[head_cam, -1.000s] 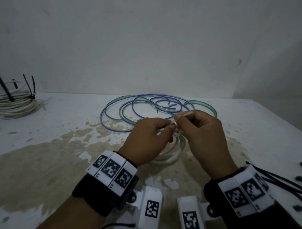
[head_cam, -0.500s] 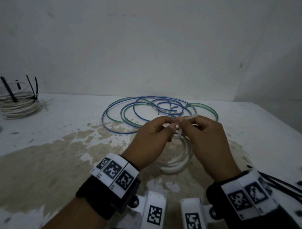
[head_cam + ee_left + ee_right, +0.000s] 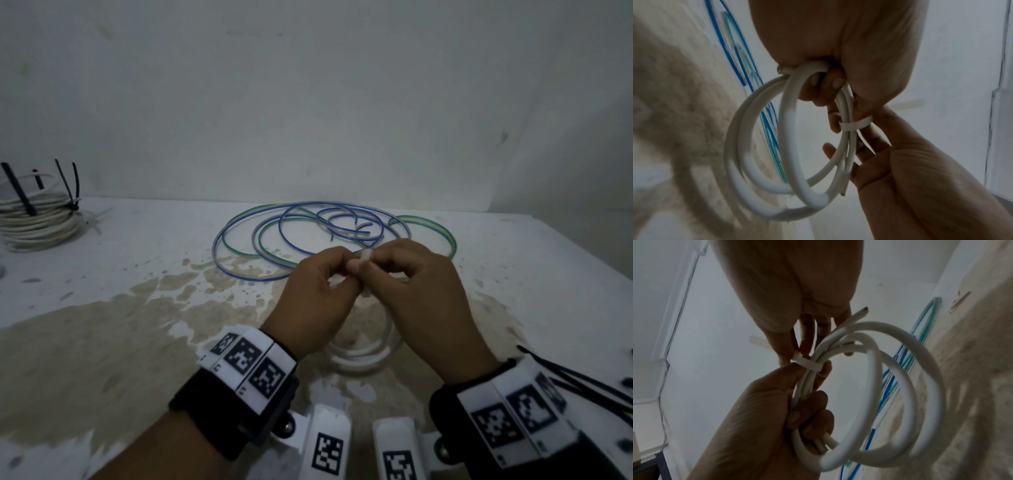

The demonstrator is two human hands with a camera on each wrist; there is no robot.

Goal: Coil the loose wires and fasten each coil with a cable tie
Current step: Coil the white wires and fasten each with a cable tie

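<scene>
- At the far left of the table (image 3: 113, 260) lies a finished bundle of white cable (image 3: 37, 219), with black cable ties (image 3: 70, 186) standing up from it.
- Behind the hands, loose blue and green wires (image 3: 301, 226) lie sprawled on the table in overlapping loops.
- The left hand (image 3: 317, 301) is held above the table, its fingers curled round the gathered strands of a white wire coil (image 3: 789, 146); the coil hangs below the hand.
- A white cable tie (image 3: 854, 125) is looped round the coil's gathered strands, just between the two hands.
- The right hand (image 3: 424, 301) meets the left fingertip to fingertip, its thumb and fingers pinching at the white cable tie where it wraps the coil; in the left wrist view the tie's loose tail runs along the right fingers (image 3: 865, 149).
- At the far right edge of the table lie more black cable ties (image 3: 582, 380), apart from both hands.
</scene>
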